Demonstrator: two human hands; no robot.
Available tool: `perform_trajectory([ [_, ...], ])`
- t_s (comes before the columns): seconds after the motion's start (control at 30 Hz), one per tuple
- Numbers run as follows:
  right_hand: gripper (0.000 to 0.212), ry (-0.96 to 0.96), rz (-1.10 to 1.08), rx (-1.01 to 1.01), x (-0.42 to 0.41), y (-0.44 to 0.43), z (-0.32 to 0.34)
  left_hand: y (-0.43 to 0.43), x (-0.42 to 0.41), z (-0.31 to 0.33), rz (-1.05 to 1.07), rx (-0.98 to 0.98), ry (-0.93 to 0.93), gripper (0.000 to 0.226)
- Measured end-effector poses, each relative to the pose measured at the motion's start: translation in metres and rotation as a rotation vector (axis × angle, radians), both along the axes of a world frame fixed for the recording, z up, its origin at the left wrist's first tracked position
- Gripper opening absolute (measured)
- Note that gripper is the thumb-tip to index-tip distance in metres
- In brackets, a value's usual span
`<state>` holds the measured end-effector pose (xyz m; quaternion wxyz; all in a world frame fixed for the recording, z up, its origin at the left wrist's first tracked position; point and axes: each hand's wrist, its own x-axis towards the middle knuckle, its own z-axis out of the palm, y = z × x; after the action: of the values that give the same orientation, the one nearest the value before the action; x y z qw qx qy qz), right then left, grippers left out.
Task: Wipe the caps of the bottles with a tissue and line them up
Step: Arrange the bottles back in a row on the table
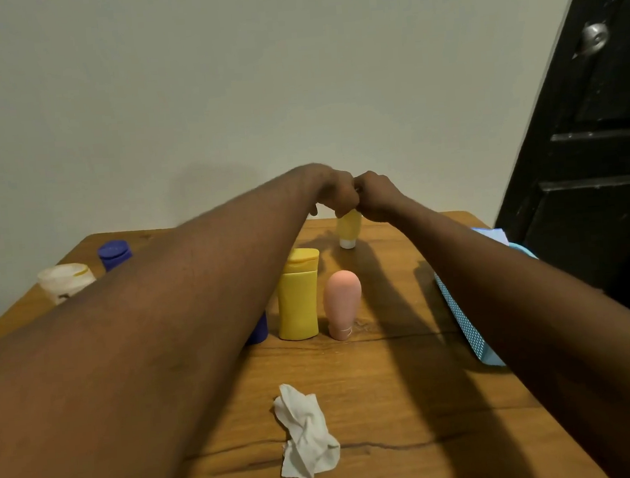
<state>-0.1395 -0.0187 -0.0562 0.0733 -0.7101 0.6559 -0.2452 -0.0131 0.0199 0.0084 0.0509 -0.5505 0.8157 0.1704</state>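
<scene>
Both my hands meet at the far side of the wooden table [396, 403]. My left hand [334, 191] and my right hand [376, 195] grip the top of a small yellow tube [349, 228] that stands on its white cap. Nearer to me a yellow bottle [298, 297] with a flip cap stands beside a pink tube [342, 303], which is upside down on its cap. A blue bottle [258, 331] is mostly hidden behind my left forearm. A crumpled white tissue [305, 432] lies alone on the table near me.
A white jar [64, 280] and a blue-capped bottle [114, 253] stand at the table's far left. A blue dotted packet [461, 321] lies along the right edge. A black door [601, 137] is at the right, a pale wall behind.
</scene>
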Motion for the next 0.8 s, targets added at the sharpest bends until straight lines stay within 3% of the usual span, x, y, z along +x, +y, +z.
perform_trajectory([
  [0.17,0.038,-0.008,-0.012,-0.085,-0.005,0.014,0.007,0.009,0.010,0.017,0.014,-0.041,0.075,0.056],
  [0.37,0.033,-0.051,0.068,-0.148,0.000,0.070,0.034,0.045,0.036,0.048,-0.009,-0.081,0.163,0.052],
  [0.6,0.025,-0.173,0.145,-0.026,0.011,0.158,0.067,0.115,0.053,0.069,-0.125,-0.126,0.210,0.030],
  [0.8,0.031,-0.071,0.171,0.110,0.017,0.202,0.055,0.159,0.057,0.054,-0.200,-0.207,0.097,0.027],
])
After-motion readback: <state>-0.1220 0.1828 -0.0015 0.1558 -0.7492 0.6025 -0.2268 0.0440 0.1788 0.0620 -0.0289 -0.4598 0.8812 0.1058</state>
